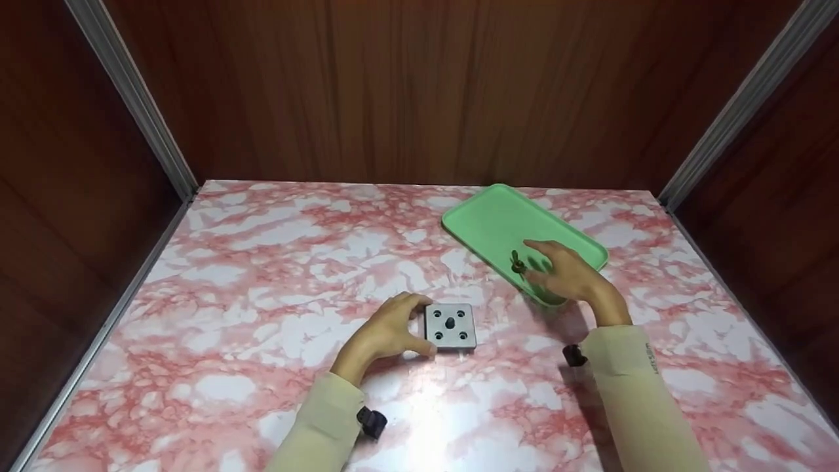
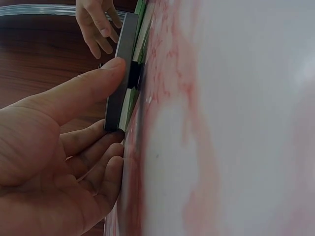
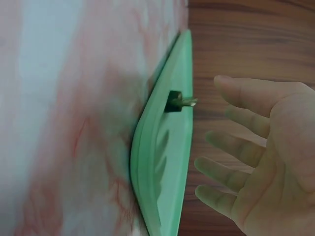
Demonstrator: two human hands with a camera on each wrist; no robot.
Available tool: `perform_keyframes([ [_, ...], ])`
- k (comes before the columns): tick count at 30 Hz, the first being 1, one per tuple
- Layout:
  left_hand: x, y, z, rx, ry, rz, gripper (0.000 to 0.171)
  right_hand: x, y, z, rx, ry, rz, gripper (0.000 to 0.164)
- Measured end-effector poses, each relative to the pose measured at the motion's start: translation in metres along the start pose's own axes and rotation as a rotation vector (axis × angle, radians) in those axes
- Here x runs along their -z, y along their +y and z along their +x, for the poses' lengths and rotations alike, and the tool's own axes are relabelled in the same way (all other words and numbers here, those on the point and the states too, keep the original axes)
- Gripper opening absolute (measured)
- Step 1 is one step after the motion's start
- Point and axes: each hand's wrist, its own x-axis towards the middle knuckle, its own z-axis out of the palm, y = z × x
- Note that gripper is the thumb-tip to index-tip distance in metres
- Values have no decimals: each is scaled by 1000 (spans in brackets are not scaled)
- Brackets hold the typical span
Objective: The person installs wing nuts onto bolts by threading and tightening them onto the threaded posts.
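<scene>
A square grey metal plate (image 1: 450, 335) has a hole near each corner and a dark round hole or stub at its centre. My left hand (image 1: 393, 326) grips its left side, thumb (image 2: 110, 73) at the near edge and fingers at the far one. In the left wrist view a black stub (image 2: 134, 74) shows beneath the plate. My right hand (image 1: 565, 272) hovers over the green tray (image 1: 498, 216), fingers spread and holding nothing. Close to its thumb, a small brass-coloured piece with an upright wing-like part (image 1: 518, 263) sits on the tray.
The table (image 1: 262, 275) has a red and white marbled top. Dark wood-look panels (image 1: 393, 92) stand at the back and both sides, with metal frame posts (image 1: 134, 98) at the corners. The tray lies at an angle, right of the middle.
</scene>
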Motion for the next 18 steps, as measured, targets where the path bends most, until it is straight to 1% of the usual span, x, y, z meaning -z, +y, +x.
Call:
perform_keyframes([
  [5, 0, 0, 0, 5, -2, -3, 81, 3, 3, 2, 4, -19, -18, 67],
  [11, 0, -1, 0, 14, -2, -9, 81, 4, 3, 8, 38, -35, -31, 66],
  [18, 0, -1, 1, 1, 3, -13, 82, 5, 9, 13, 45, -72, -50, 66],
])
